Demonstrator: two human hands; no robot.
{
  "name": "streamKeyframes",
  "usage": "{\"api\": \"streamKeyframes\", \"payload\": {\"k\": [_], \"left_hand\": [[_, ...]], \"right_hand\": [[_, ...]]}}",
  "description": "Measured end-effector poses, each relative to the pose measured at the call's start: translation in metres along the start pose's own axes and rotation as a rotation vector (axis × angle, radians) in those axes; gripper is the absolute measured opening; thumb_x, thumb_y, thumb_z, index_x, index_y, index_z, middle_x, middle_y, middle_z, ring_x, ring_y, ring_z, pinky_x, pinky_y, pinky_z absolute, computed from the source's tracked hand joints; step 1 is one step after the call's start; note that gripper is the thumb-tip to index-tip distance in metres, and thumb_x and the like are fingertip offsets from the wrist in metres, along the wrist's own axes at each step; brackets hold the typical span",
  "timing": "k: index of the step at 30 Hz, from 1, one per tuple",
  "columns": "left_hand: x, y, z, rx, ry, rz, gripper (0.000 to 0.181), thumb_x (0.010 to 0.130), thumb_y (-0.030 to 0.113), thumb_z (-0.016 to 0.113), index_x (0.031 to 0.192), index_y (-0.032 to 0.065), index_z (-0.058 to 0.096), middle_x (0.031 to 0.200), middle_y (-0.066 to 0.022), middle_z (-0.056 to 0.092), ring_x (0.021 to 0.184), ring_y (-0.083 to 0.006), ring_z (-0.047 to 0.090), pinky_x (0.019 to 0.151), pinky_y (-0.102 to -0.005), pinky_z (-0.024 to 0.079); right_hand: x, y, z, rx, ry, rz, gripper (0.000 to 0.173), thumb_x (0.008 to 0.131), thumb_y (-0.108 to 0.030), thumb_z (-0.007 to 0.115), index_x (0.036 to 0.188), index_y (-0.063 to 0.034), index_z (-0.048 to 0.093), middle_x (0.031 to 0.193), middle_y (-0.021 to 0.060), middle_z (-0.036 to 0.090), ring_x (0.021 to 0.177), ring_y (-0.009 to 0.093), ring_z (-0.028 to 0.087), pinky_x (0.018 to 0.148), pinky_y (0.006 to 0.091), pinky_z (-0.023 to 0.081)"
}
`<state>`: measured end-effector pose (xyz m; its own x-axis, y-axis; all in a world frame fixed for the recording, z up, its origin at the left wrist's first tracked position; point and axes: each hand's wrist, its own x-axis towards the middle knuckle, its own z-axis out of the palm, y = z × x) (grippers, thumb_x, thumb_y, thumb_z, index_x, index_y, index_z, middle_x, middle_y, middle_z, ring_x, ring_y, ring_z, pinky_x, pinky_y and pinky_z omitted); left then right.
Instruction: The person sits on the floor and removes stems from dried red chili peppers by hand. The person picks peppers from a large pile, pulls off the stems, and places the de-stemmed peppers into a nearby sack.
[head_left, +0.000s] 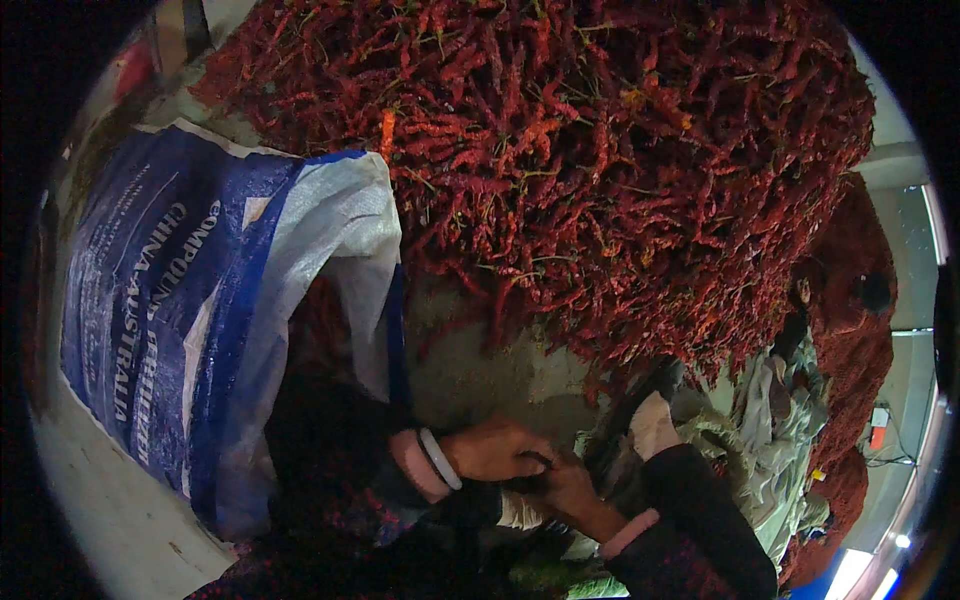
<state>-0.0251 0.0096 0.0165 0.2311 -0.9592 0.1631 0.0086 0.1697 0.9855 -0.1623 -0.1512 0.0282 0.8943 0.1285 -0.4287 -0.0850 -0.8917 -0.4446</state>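
My left hand (495, 450), with a white bangle at its wrist, meets my right hand (574, 495) low in the picture. The fingers are bent together and partly cover one another, so whether anything small lies between them is not visible. To the left stands a blue-and-white woven plastic sack (172, 300) bearing printed writing. Its mouth gapes toward the right, and some dark red contents (322, 311) show dimly inside. Beyond my hands rises a large heap of dried red chili peppers (570, 172), many with stems, its near edge spilling onto the floor (487, 375).
Crumpled pale sacking (784, 442) lies at the right, beside the heap. Behind it are bulky reddish mounds or filled sacks (844, 375) along a wall. A beige piece, perhaps footwear (652, 427), sits by my right sleeve. Pale floor (150, 517) runs along the lower left.
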Motion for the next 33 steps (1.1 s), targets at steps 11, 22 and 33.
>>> {"api": "streamKeyframes", "payload": {"k": [11,22,33], "left_hand": [[-0.001,-0.012,0.004,0.218,0.15,-0.167,0.024,0.08,0.022,0.052,0.099,0.0091,0.057,0.077,-0.0118,0.061,0.071,-0.0243,0.059,0.067,-0.0341,0.046],[-0.004,-0.038,0.01,0.634,0.234,-0.244,0.021,0.073,0.016,0.051,0.092,0.0089,0.057,0.074,-0.0146,0.06,0.072,-0.0312,0.058,0.064,-0.041,0.045],[-0.005,-0.048,0.023,0.682,0.079,-0.206,0.021,0.078,0.017,0.047,0.093,0.0075,0.058,0.081,-0.0144,0.06,0.075,-0.032,0.057,0.067,-0.0411,0.046]], "right_hand": [[0.006,0.028,-0.038,-0.027,-0.247,0.045,0.021,0.078,-0.017,0.052,0.095,-0.0086,0.06,0.085,0.0143,0.06,0.078,0.033,0.057,0.071,0.0385,0.046],[0.018,0.023,-0.136,-0.097,-0.196,0.029,0.025,0.074,-0.007,0.052,0.099,-0.0046,0.055,0.09,0.017,0.055,0.086,0.035,0.052,0.076,0.0404,0.042],[-0.022,-0.006,-0.207,-0.349,-0.252,-0.052,0.025,0.073,-0.008,0.054,0.097,-0.0042,0.056,0.094,0.0146,0.056,0.088,0.033,0.053,0.076,0.0392,0.042]]}}
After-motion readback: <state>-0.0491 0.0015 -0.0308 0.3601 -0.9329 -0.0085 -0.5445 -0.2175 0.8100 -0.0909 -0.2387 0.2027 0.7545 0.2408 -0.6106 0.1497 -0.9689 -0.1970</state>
